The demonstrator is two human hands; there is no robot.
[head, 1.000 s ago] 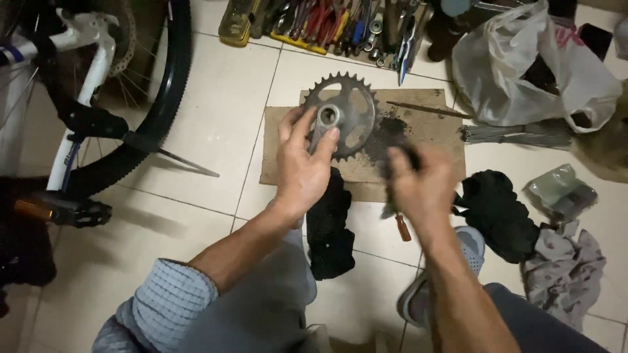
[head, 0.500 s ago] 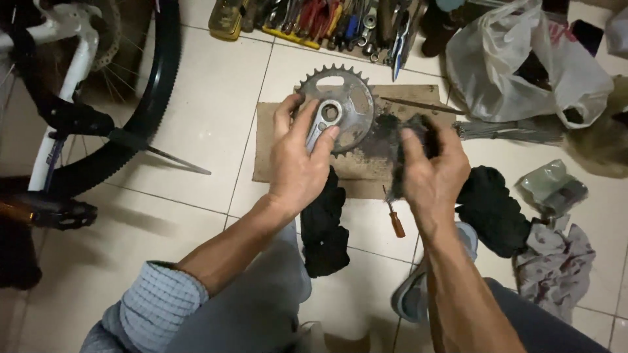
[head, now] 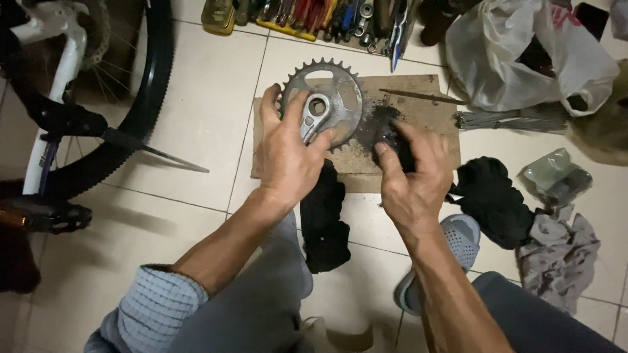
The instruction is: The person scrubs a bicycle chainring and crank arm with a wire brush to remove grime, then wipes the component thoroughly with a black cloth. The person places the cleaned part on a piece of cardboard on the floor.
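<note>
Toothed grey metal chainring with its silver crank arm (head: pixel 325 108) lies over the left part of a flat brown cardboard sheet (head: pixel 418 104) spread on the pale tiled floor (head: pixel 203 85). On it rests the left hand (head: pixel 288 153), fingers curled and clamped around the crank arm near its hub, thumb lying along the arm. Just to the right, the right hand (head: pixel 412 180) has its fingers closed around a small dark greasy lump (head: pixel 392 140) pressed against the sprocket's blackened edge; what the lump is cannot be told. A black rag (head: pixel 324 216) lies between the wrists, another black cloth (head: pixel 490 199) beside the right hand. A bicycle wheel with a black tyre (head: pixel 140 111) stands at left, and assorted hand tools (head: pixel 314 14) line the top.
</note>
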